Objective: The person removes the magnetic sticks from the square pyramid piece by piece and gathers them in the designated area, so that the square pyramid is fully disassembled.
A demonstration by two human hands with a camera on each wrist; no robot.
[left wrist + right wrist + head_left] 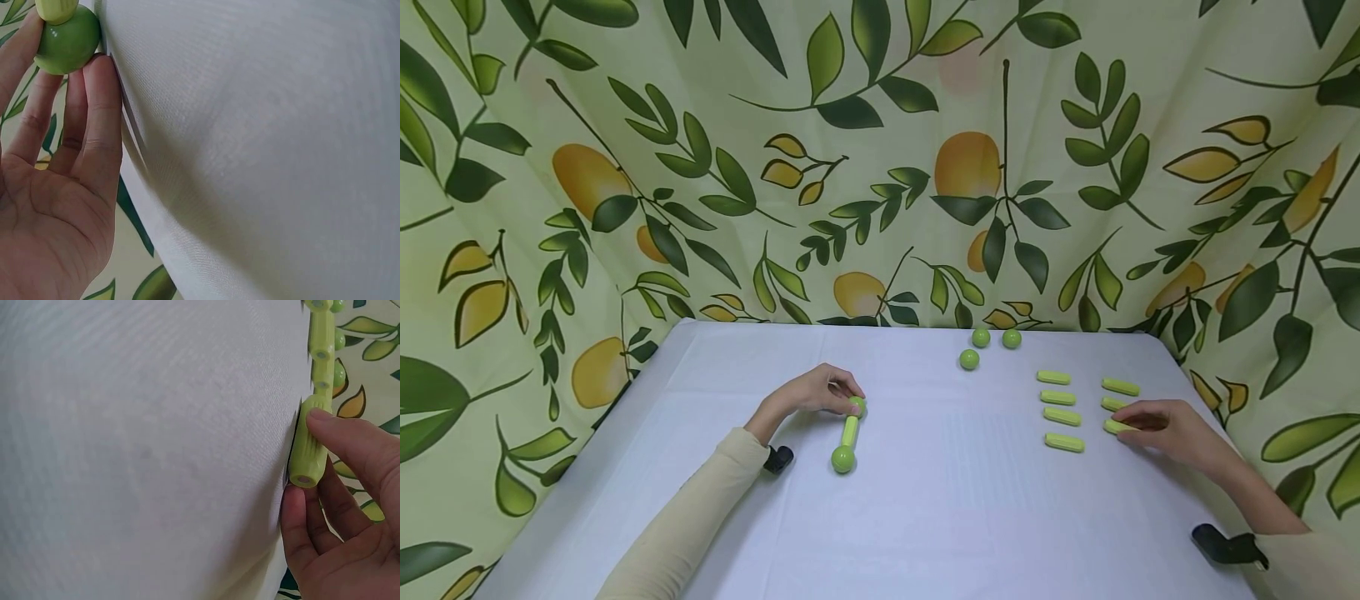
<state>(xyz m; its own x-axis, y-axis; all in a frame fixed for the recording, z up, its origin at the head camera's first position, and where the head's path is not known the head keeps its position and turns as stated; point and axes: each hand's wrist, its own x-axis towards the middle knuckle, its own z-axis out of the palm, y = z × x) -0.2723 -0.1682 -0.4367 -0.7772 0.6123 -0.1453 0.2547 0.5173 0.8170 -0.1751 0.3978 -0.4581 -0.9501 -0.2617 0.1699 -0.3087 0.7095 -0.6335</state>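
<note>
On the left half of the table, my left hand [818, 389] pinches a green ball [69, 42] between thumb and fingers. That ball sits on the far end of a light green rod [849, 432], and a second green ball [843, 459] sits on the near end. At the right, my right hand [1183, 435] holds a ridged yellow-green rod [308, 444] between thumb and fingers, low by the cloth. A small grey disc shows in this rod's end face in the right wrist view. Two more rods [1121, 387] lie just beyond the right hand, one partly covered by it.
A column of several similar rods [1060, 417] lies left of the right hand. Three loose green balls [969, 359] are near the table's back edge. White cloth covers the table [910, 533]. A leaf-patterned curtain [880, 208] hangs behind it. Each wrist wears a black device [1225, 546].
</note>
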